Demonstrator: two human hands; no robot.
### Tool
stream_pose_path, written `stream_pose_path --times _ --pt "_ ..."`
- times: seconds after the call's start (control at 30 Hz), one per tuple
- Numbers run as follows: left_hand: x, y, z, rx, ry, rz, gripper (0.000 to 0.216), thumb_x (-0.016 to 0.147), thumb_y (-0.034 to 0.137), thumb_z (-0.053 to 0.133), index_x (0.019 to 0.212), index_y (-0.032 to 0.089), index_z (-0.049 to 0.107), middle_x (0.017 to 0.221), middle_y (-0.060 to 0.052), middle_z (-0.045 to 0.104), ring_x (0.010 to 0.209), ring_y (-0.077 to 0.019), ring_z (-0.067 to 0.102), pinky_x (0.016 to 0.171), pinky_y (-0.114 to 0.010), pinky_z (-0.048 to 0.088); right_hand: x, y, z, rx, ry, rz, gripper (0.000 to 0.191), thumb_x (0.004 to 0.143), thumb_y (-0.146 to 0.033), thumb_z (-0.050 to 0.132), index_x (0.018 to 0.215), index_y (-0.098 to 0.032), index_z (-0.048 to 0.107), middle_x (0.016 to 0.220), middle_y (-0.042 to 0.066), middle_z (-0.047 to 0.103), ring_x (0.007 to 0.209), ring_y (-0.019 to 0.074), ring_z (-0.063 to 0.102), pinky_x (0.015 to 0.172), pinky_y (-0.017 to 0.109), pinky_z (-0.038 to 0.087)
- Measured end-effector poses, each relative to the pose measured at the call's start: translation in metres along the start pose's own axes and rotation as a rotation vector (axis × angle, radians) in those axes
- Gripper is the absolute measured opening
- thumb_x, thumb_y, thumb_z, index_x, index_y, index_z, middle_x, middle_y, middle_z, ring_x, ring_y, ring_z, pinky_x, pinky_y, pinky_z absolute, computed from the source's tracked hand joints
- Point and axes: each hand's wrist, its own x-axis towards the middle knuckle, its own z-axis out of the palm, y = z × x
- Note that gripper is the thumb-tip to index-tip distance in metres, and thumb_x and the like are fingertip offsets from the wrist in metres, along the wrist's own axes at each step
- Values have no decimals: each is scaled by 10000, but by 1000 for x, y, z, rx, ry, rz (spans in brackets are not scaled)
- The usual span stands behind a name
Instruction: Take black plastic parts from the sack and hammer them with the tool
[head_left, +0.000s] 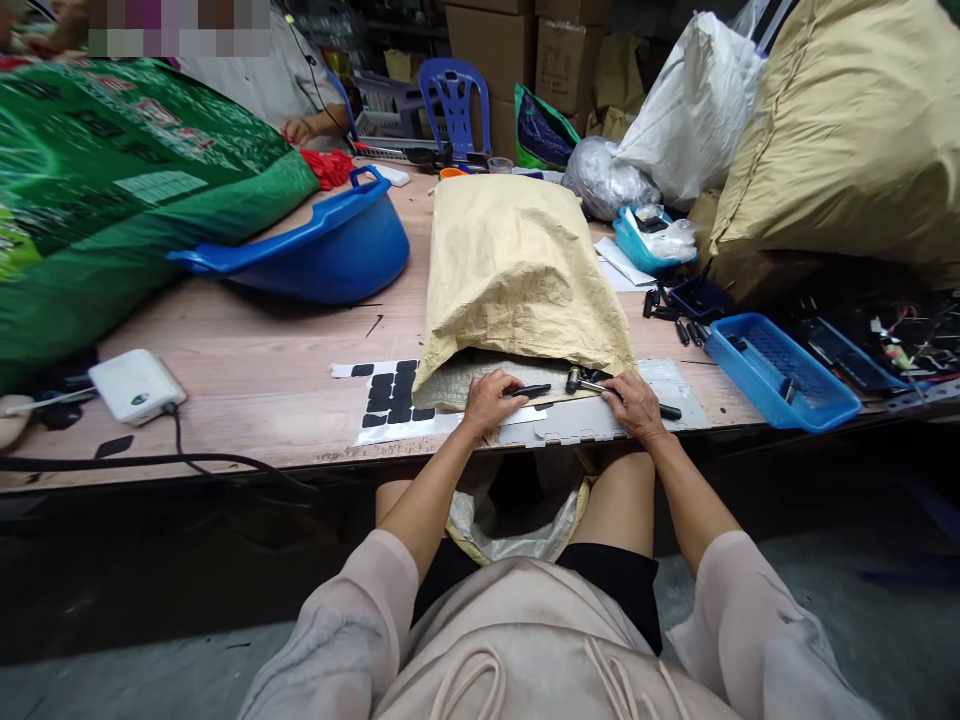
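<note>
My left hand is closed, fingers pinching a slim black piece at the mouth of a tan woven sack. My right hand is closed round a small hammer-shaped tool with a dark head and metal shaft; its black grip end sticks out to the right of the hand. The sack lies on the table with its open end toward me, pale lining showing. Under my hands is a flat grey-white sheet. Rows of black rounded stickers on white backing lie to the left.
A blue basin and a big green sack fill the left, near a white box with a cable. At right are a blue basket and a large tan sack. Between my knees hangs an open sack. Another person sits across.
</note>
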Motion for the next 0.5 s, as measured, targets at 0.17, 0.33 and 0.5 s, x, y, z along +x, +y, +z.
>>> stream_pose_path --times 0.17,0.33,0.5 --pt "3 1 -2 -69 -11 -44 172 792 284 803 962 261 806 990 -1 764 998 -221 679 993 -379 448 0 -39 -1 99 122 77 270 1058 -352 481 1121 -255 724 1046 78 690 983 235 650 832 334 538" --pt "4 4 -3 -126 -6 -95 150 749 271 831 896 250 816 936 9 757 906 -195 679 913 -340 477 3 -95 8 215 91 58 322 1083 -333 437 1234 -271 714 1039 69 690 969 215 669 844 308 555" --pt "5 6 -3 -187 10 -103 155 724 258 847 876 245 820 888 19 742 835 -171 662 826 -304 477 2 -123 13 141 19 69 408 1078 -277 440 1412 -328 668 992 48 656 887 186 654 718 248 518"
